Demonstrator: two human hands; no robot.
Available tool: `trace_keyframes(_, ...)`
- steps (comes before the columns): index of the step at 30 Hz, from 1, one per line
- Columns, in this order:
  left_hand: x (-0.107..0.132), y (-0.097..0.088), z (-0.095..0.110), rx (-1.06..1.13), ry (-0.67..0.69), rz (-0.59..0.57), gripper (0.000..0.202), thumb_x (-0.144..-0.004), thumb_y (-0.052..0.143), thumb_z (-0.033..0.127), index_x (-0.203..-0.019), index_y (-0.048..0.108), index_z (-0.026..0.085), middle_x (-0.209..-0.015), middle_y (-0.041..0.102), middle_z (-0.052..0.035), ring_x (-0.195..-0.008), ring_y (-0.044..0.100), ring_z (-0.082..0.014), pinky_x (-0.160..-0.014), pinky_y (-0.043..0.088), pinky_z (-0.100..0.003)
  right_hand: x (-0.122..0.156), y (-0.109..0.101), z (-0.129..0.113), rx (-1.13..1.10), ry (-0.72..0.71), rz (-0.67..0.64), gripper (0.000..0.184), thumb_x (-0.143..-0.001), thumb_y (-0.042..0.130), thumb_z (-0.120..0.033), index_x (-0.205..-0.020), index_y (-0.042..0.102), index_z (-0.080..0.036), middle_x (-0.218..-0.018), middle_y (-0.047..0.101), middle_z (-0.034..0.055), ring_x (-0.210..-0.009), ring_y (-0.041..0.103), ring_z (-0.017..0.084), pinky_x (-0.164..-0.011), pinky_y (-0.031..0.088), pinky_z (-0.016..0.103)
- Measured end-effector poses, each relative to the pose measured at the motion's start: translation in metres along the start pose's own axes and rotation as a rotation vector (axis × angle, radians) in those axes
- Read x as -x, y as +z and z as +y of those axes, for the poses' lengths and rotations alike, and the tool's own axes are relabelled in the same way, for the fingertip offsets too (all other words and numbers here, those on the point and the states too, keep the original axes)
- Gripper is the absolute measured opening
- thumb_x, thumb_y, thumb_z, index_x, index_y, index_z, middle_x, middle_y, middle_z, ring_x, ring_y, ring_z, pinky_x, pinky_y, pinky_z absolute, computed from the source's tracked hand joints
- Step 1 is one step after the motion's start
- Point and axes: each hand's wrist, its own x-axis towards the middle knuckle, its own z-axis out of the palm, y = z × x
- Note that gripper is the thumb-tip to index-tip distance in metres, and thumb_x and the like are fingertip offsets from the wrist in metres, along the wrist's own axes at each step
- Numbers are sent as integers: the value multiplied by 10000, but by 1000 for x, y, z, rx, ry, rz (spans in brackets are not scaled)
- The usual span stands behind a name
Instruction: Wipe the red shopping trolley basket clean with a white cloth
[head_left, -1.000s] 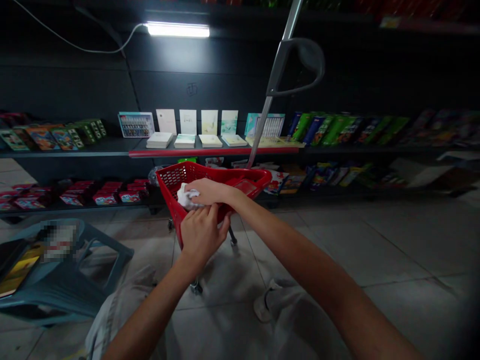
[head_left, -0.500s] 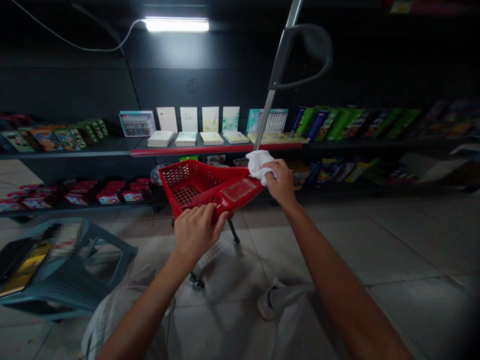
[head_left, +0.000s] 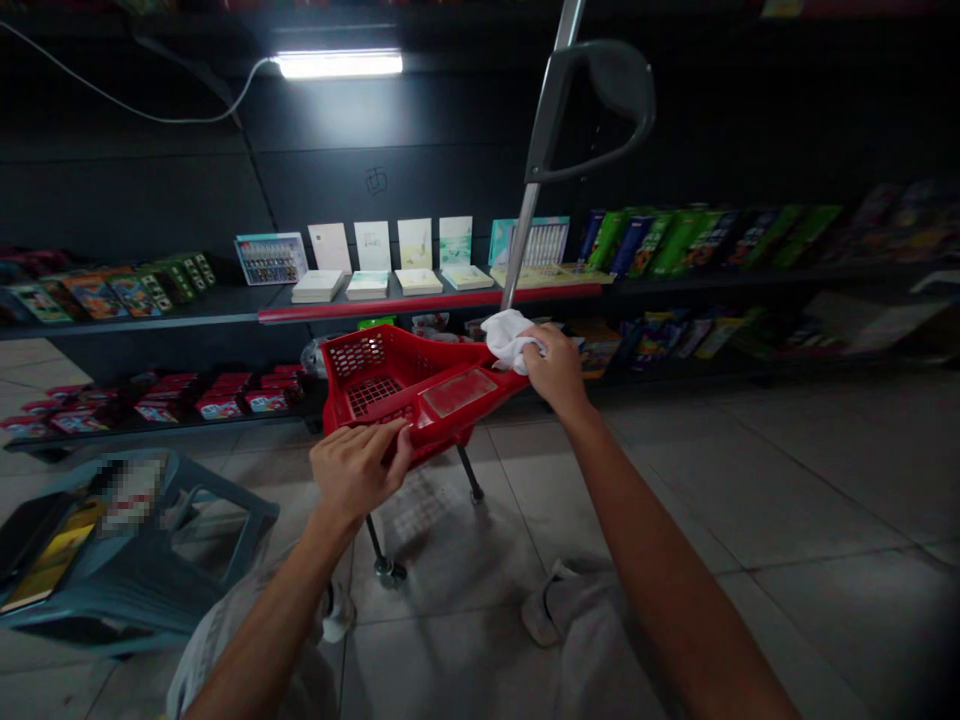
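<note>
A small red shopping cart (head_left: 450, 440) with a perforated basket stands in front of me on black legs with casters. My left hand (head_left: 358, 468) is closed over the near left edge of its basket. In my right hand (head_left: 556, 370) is a bunched white cloth (head_left: 508, 338), which lies against the right end of the cart's red top. Between the two hands, a recessed rectangular panel (head_left: 459, 392) on that top looks dull and dusty. Just behind the cloth rises a metal pole (head_left: 523, 235) with a grey loop handle (head_left: 637, 120).
Shelves with books (head_left: 416, 285), green and blue packages (head_left: 690, 245) and red boxes (head_left: 225, 395) run behind the cart. At the left stands a blue-grey plastic stool (head_left: 142, 580) with flat items on it. A lit tube lamp (head_left: 341, 64) hangs above.
My left hand has slid left along the basket's edge, and the cart has turned slightly. The right hand and cloth have shifted a little left, still at the cart's right end.
</note>
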Motion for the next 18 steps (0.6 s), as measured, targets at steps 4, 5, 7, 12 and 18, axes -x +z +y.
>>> trace_keyframes(4, 6, -4, -20, -15, 4, 72, 180, -908, 645, 222, -791, 780, 243, -667, 759, 27, -549, 665, -133, -584, 423, -283, 15, -5, -6, -67, -52, 64, 307, -852, 400, -211, -882, 706, -215, -995, 699, 92, -989, 657, 249, -925, 505, 358)
trace_keyframes(5, 7, -4, -25, -26, -1, 93, 200, -903, 647, 219, -737, 757, 238, -633, 739, 29, -528, 644, -131, -578, 412, -286, 17, -7, -7, -84, -66, 67, 300, -849, 399, -212, -868, 698, -213, -976, 695, 90, -971, 659, 247, -911, 508, 356)
trace_keyframes(7, 9, -3, -34, -40, -14, 133, 252, -895, 650, 214, -648, 699, 226, -572, 692, 29, -500, 607, -129, -580, 395, -291, 21, -10, -8, -106, -85, 69, 285, -844, 400, -212, -845, 685, -213, -945, 686, 84, -940, 660, 244, -888, 512, 354)
trace_keyframes(12, 11, -1, -45, -39, -40, 171, 312, -904, 628, 213, -593, 635, 217, -528, 627, 23, -484, 544, -127, -593, 353, -306, 32, -15, -10, -86, -112, 208, 271, -844, 415, -226, -893, 681, -214, -993, 647, 94, -1006, 643, 263, -931, 513, 388)
trace_keyframes(18, 11, 6, -54, 12, -49, 140, 327, -920, 586, 240, -597, 631, 223, -528, 604, 19, -503, 519, -133, -611, 325, -319, -6, -25, -4, -121, 130, 595, 464, -944, 324, -258, -1297, 608, -155, -1268, 602, 188, -1244, 582, 297, -1092, 443, 478)
